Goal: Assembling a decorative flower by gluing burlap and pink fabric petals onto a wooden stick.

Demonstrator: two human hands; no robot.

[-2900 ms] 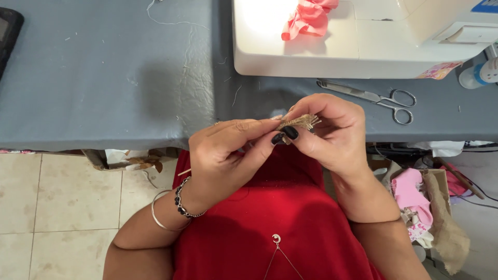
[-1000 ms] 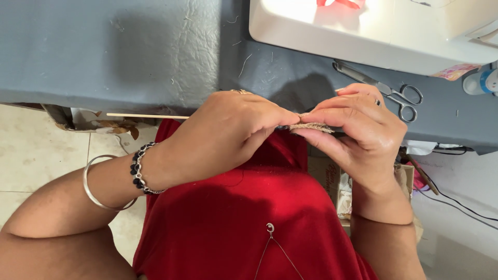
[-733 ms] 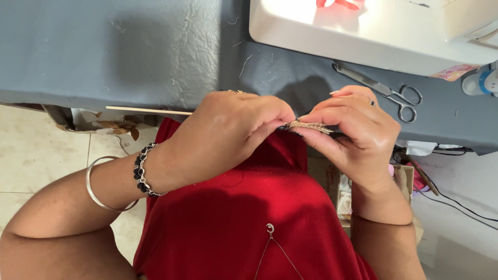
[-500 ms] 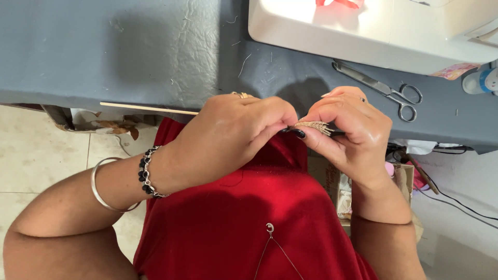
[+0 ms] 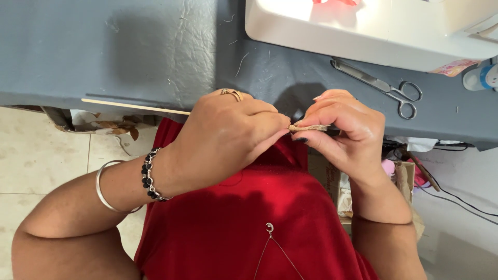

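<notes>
From the head camera, I watched the person's left hand [image 5: 228, 137] and right hand [image 5: 345, 132] meet just in front of the chest, above a red ribbed garment [image 5: 244, 218], both pinched on one small strip of tan, frayed fabric [image 5: 308, 127]. The left hand's thumb and forefinger closed tightly on the strip's left end, and the right hand's fingers, with dark-painted nails, clamped narrowly over its right end, so that the strip lay level between the two hands and touched both. It sat near the front edge of the grey-blue covered worktable [image 5: 129, 52], held in the air rather than resting on the surface. A gold ring [image 5: 231, 94] showed on the left hand, and a black-and-silver beaded bracelet [image 5: 149, 176] and a plain silver bangle [image 5: 106, 189] circled the left wrist. On the table, well apart from the hands, a pair of silver metal scissors [image 5: 386, 89] lay closed, just beside the white base of a sewing machine [image 5: 363, 31]. A thin silver chain with a small pendant [image 5: 270, 228] hung over the garment. Pale floor tiles [image 5: 41, 166] showed at lower left. I could not tell how much of the strip lay hidden within either hand.
</notes>
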